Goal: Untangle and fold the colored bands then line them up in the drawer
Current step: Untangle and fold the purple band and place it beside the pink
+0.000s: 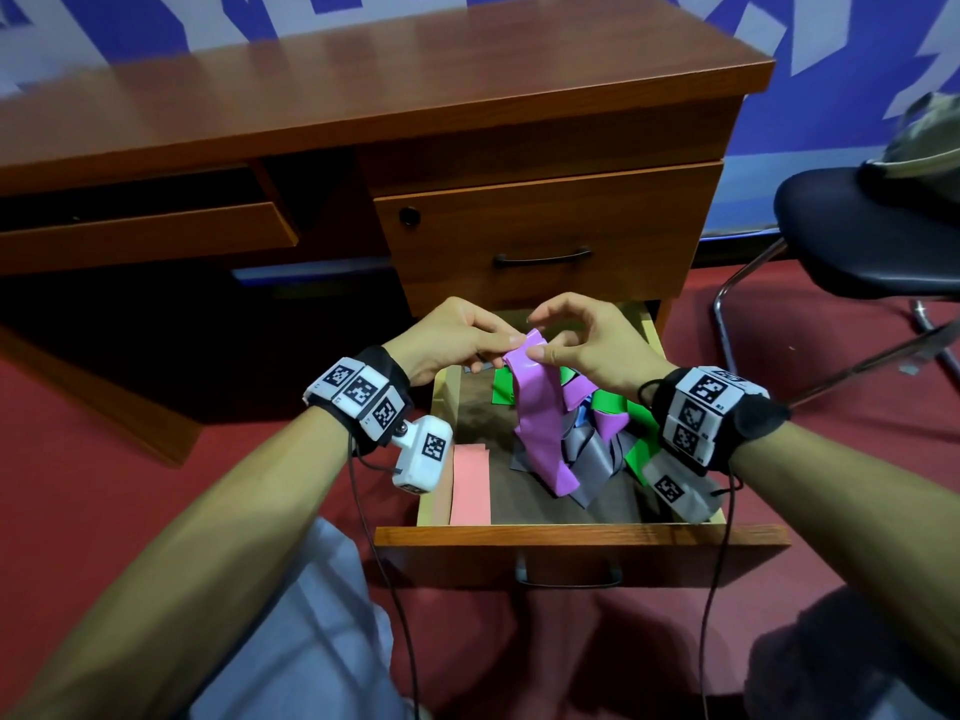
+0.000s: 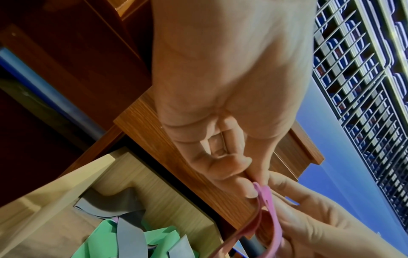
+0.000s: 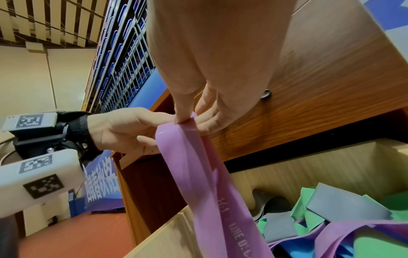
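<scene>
A purple band (image 1: 537, 407) hangs over the open drawer (image 1: 571, 535), its top end held up between both hands. My left hand (image 1: 462, 337) pinches the top edge from the left. My right hand (image 1: 587, 340) pinches it from the right with thumb and forefinger. The right wrist view shows the purple band (image 3: 198, 174) running down into a tangle of green, grey and purple bands (image 3: 331, 223). In the left wrist view the band's edge (image 2: 262, 193) sits between my fingertips. A pink folded band (image 1: 470, 485) lies flat at the drawer's left side.
The wooden desk (image 1: 363, 85) stands behind, with a shut upper drawer (image 1: 545, 236) right above my hands. A black chair (image 1: 872, 236) stands to the right on the red carpet. Cables hang from both wrist cameras beside the drawer front.
</scene>
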`<action>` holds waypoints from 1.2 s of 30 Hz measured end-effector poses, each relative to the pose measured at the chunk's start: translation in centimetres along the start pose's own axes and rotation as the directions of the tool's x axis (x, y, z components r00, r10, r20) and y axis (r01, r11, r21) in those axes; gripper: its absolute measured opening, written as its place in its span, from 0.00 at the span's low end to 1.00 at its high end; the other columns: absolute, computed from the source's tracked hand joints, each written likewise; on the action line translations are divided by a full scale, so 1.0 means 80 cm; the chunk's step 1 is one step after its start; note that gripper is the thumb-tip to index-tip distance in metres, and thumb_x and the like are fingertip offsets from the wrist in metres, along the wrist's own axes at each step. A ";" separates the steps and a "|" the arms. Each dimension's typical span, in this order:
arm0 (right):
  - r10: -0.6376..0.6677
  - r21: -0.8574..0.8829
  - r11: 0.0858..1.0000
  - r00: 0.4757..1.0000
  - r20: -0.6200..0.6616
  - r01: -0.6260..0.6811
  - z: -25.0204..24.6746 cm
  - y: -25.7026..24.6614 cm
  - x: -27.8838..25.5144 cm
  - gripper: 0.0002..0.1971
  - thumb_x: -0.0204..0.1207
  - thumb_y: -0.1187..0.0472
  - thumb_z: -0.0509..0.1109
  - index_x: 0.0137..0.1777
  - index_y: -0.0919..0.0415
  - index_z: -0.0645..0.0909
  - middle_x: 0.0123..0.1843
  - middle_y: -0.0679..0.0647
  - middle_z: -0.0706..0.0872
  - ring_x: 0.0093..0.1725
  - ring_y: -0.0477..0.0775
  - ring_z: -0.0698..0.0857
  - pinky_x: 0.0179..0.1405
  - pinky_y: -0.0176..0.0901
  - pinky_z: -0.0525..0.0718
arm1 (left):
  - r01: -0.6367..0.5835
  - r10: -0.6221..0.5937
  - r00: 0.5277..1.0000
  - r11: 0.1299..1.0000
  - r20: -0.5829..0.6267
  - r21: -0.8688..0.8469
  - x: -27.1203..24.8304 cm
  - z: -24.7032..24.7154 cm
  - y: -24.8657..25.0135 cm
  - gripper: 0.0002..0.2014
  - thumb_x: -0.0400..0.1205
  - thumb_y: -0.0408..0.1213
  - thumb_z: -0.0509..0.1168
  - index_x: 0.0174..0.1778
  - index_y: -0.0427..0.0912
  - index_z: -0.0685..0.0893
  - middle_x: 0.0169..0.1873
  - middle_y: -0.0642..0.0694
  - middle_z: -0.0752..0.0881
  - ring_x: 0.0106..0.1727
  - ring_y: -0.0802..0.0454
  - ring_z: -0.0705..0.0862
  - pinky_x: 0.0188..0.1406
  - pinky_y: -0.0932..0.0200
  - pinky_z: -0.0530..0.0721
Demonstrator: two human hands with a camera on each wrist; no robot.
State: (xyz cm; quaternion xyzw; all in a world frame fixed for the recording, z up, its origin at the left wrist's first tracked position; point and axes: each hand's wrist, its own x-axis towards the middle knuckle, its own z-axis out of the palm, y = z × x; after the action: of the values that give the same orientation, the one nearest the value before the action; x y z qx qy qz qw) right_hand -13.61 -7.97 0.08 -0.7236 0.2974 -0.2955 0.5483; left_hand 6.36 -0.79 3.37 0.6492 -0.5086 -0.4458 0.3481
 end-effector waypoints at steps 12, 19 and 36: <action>-0.027 -0.033 0.999 0.999 0.021 0.028 0.002 0.008 0.003 0.16 0.70 0.69 0.83 0.56 0.63 0.84 0.46 0.53 0.86 0.30 0.40 0.79 0.34 0.32 0.80 | 0.008 -0.009 1.000 0.999 0.030 0.040 0.002 0.001 -0.001 0.10 0.81 0.35 0.76 0.53 0.32 0.93 0.39 0.32 0.87 0.32 0.55 0.81 0.24 0.67 0.75; -0.053 -0.094 0.994 0.998 0.038 0.057 0.002 0.010 0.003 0.14 0.70 0.66 0.84 0.51 0.55 0.84 0.42 0.51 0.86 0.34 0.43 0.82 0.37 0.35 0.82 | -0.005 0.001 0.998 0.999 0.063 0.051 0.001 0.002 -0.002 0.09 0.80 0.35 0.77 0.50 0.33 0.94 0.35 0.35 0.85 0.32 0.53 0.79 0.25 0.66 0.75; -0.046 -0.087 0.995 0.998 0.041 0.050 0.000 0.017 0.005 0.12 0.67 0.60 0.86 0.46 0.60 0.87 0.39 0.53 0.89 0.36 0.46 0.86 0.39 0.41 0.88 | -0.101 0.082 0.990 0.980 0.113 0.171 -0.002 0.001 0.002 0.10 0.76 0.36 0.81 0.50 0.36 0.95 0.34 0.37 0.89 0.33 0.51 0.80 0.28 0.64 0.77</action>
State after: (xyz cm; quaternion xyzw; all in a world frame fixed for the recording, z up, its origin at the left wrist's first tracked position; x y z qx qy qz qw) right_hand -13.50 -8.61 -1.23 -0.7596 0.2820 -0.2810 0.5143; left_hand 6.20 -0.68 3.55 0.6289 -0.5929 -0.4163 0.2822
